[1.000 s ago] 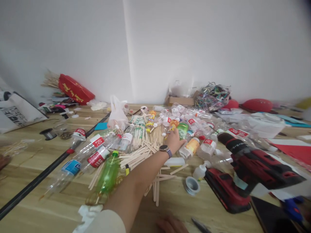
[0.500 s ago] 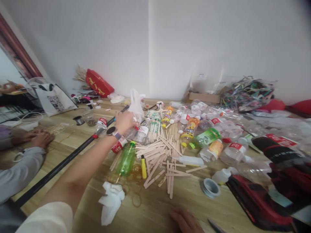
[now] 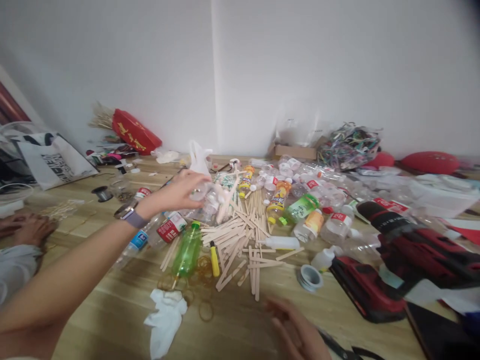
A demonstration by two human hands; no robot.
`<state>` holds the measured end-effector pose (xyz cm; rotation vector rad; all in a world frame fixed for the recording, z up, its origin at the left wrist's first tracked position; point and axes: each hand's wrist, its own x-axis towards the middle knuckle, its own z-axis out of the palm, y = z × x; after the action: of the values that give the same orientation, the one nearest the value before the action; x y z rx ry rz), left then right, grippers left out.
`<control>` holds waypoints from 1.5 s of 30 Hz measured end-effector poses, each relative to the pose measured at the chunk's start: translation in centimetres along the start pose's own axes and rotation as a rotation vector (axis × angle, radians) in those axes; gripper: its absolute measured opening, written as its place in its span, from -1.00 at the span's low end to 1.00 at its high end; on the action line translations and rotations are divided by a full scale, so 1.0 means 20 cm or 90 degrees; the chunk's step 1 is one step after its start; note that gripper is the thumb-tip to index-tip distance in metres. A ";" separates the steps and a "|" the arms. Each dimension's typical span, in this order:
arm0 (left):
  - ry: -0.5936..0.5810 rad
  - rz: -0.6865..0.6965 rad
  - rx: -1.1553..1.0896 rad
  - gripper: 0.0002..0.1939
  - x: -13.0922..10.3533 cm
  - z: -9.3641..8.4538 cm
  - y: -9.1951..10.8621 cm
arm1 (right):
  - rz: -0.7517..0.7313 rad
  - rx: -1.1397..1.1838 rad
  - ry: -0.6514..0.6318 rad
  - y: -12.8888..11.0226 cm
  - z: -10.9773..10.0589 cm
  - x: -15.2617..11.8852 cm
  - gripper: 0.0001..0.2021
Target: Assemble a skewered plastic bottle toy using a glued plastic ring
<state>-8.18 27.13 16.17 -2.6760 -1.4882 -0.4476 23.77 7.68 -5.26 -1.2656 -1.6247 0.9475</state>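
My left hand (image 3: pixel 185 190), with a watch on its wrist, is closed round a clear plastic bottle (image 3: pixel 210 200) above the pile's left side. Pale wooden sticks (image 3: pixel 227 197) rise beside that bottle; whether they are joined to it I cannot tell. Below lie a red-labelled bottle (image 3: pixel 171 229), a green bottle (image 3: pixel 187 250) and a heap of flat craft sticks (image 3: pixel 228 237). Near the front edge, my right hand (image 3: pixel 296 325) is slightly blurred, its fingers loosely bent and apart, with nothing in them. Black-handled scissors (image 3: pixel 343 350) lie just right of it.
A red and black power drill (image 3: pixel 408 255) stands at right, near a grey spool (image 3: pixel 310 278). Many bottles (image 3: pixel 337 222) cover the back right. A yellow-handled tool (image 3: pixel 214 260), rubber bands and crumpled tissue (image 3: pixel 165 320) lie in front. Another person's hands (image 3: pixel 32 230) rest at left.
My left hand has drawn back slightly from the pile with the clear bottle. My right hand shows more fully at the front. The view has turned right, shifting everything leftward.
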 end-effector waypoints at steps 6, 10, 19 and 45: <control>0.006 0.327 0.056 -0.46 -0.03 0.14 0.39 | 0.118 0.444 0.063 -0.23 0.01 0.17 -0.25; 0.038 0.379 0.102 -0.48 -0.01 0.23 0.53 | 0.207 0.594 0.108 -0.40 0.07 0.21 -0.25; 0.166 0.298 0.013 -0.44 -0.10 0.33 0.58 | 0.236 0.690 0.221 -0.48 0.08 0.24 -0.43; -0.026 -0.463 -0.926 -0.85 0.13 0.43 0.37 | -0.172 -0.078 0.250 -0.02 0.20 0.14 -0.51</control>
<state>1.18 26.85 9.35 -2.5268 -2.8701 -2.2392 19.60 10.02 -5.78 -1.1862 -1.5062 0.4086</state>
